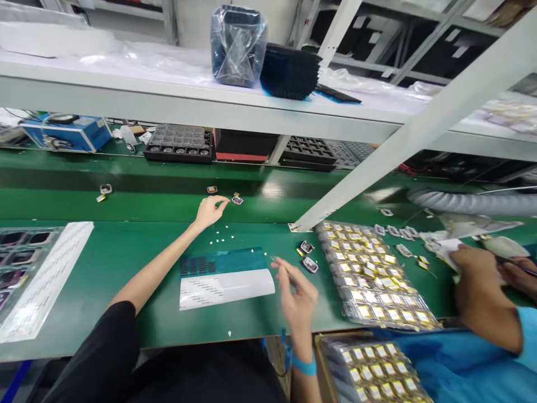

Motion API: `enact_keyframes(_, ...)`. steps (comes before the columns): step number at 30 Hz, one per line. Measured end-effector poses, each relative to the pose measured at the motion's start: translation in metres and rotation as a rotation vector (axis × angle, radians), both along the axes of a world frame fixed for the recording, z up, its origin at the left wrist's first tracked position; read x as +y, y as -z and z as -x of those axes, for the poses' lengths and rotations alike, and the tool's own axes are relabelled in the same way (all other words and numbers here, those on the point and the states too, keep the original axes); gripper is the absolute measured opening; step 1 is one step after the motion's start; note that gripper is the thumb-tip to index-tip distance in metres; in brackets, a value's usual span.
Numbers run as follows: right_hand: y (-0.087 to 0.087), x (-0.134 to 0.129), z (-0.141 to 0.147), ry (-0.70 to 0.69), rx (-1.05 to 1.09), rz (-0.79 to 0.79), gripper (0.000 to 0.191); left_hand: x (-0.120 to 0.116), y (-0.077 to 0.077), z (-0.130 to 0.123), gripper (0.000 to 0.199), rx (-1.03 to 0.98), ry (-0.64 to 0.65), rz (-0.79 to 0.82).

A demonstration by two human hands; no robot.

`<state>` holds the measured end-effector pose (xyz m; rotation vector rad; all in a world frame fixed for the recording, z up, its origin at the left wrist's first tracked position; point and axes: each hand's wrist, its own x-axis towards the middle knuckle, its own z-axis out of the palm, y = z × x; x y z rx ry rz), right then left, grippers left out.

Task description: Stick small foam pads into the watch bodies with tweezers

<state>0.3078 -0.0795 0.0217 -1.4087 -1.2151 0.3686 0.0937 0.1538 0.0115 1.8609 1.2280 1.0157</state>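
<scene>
My left hand [211, 211] reaches to the back of the green bench. Its thumb and fingers close at the left edge of a small watch case [237, 200] with a yellow tab beside it. Another small case [212, 190] lies just behind that hand. Nearer to me, my right hand [297, 291] is closed around thin tweezers [292, 276], partly blurred, their tip near the right end of a teal film sheet [235, 259]. Dark pieces sit on the film's left part, and a white backing sheet [226, 288] lies along its front. Two watch cases [310, 264] rest right of my right hand.
Clear trays of yellow-tabbed parts [369, 274] stand at right, by a slanting white post [403, 134]. A co-worker's hand [474, 268] works beyond them. At left are a parts tray [25, 252] and a white strip [50, 280]. A shelf [168, 92] crosses above.
</scene>
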Motion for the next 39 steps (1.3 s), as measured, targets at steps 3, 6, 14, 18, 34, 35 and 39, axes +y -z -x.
enact_keyframes(3,0.039,-0.024,0.013,0.132,0.076,0.048,0.042,0.03,0.024,-0.015,0.035,0.207,0.035,-0.052)
enact_keyframes(6,0.054,-0.035,0.025,0.198,0.12,0.087,0.046,0.055,0.033,-0.023,0.04,0.366,0.132,-0.085)
enact_keyframes(14,0.023,-0.009,0.019,-0.088,-0.008,0.06,0.041,0.086,0.041,-0.014,0.038,0.533,0.185,-0.034)
enact_keyframes(18,-0.012,0.017,0.022,-0.267,-0.116,0.004,0.035,0.074,0.04,-0.008,0.038,0.467,0.128,0.035)
enact_keyframes(34,-0.129,0.096,0.072,-0.44,-0.336,-0.166,0.02,-0.096,-0.101,0.051,0.049,-0.355,0.268,0.117)
enact_keyframes(35,-0.128,0.1,0.076,-0.49,-0.304,-0.141,0.02,-0.105,-0.11,0.054,0.047,-0.372,0.269,0.124)
enact_keyframes(39,-0.128,0.104,0.086,-0.666,-0.159,-0.059,0.023,-0.124,-0.127,0.056,0.04,-0.478,0.223,0.125)
